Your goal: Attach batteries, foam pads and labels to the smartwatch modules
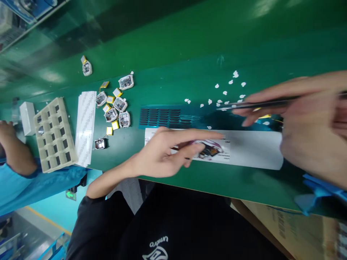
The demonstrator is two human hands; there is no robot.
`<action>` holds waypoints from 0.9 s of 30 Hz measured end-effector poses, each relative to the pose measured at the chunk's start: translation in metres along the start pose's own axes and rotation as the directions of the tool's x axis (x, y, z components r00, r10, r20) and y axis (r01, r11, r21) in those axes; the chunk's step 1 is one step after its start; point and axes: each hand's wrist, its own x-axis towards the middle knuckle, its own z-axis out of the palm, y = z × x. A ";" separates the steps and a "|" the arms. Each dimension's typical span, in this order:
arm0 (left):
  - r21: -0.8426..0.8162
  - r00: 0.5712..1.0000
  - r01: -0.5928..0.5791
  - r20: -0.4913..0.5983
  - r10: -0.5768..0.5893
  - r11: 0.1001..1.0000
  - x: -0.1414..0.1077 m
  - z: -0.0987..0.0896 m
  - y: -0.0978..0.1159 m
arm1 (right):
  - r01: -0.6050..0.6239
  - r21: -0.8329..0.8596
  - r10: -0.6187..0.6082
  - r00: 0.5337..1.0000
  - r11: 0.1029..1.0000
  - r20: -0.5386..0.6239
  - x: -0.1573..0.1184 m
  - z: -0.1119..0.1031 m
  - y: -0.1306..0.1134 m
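The left hand (165,155) is over a pale sheet (255,148), index finger stretched out and thumb apart from it. A device (210,150) lies on the sheet at these fingertips, blurred and partly covered; whether they pinch it, I cannot tell. The right hand (306,126), smeared by motion and cut off at the right edge, grips tweezers (260,104) between its fingers. Their tips blur among white stickers (225,92), so anything caught there cannot be made out. Below that hand, a yellow piece (265,116) shows only in part.

Left of the stickers are dark strips (159,117) in rows. Farther left, open casings (120,104) hold circuit boards, too small to read, with yellow batteries (109,130) among them. Past the paper strips (85,126) is a tilted tray (67,124) of square cells, a shiny piece in one at its left side. Beside it stands a white box (27,117), contents unseen. A co-worker's hand (7,131) is cut off at the left edge.
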 end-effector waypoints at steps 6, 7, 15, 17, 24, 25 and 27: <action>0.404 0.957 -0.096 -0.213 0.195 0.910 -0.013 -0.030 -0.027 | 0.338 -0.096 -0.295 0.904 0.936 0.308 0.009 0.009 0.015; 0.455 0.952 -0.136 -0.186 0.243 0.880 -0.013 -0.030 -0.033 | 0.355 -0.091 -0.309 0.894 0.931 0.324 0.008 0.011 0.017; 0.628 0.940 -0.217 -0.071 0.332 0.747 -0.007 -0.017 -0.057 | 0.428 -0.085 -0.373 0.855 0.900 0.361 0.006 0.010 0.024; 0.612 0.940 -0.215 -0.082 0.331 0.762 -0.007 -0.017 -0.058 | 0.430 -0.090 -0.371 0.851 0.898 0.371 0.007 0.010 0.025; 0.615 0.966 -0.171 -0.051 0.254 0.770 -0.006 -0.015 -0.056 | 0.458 -0.068 -0.403 0.835 0.886 0.374 0.005 0.013 0.026; 0.613 0.969 -0.156 -0.055 0.239 0.774 -0.006 -0.013 -0.055 | 0.467 -0.070 -0.412 0.833 0.882 0.370 0.004 0.014 0.027; 0.621 0.971 -0.146 -0.059 0.232 0.770 -0.005 -0.011 -0.054 | 0.472 -0.078 -0.417 0.834 0.878 0.360 0.003 0.016 0.028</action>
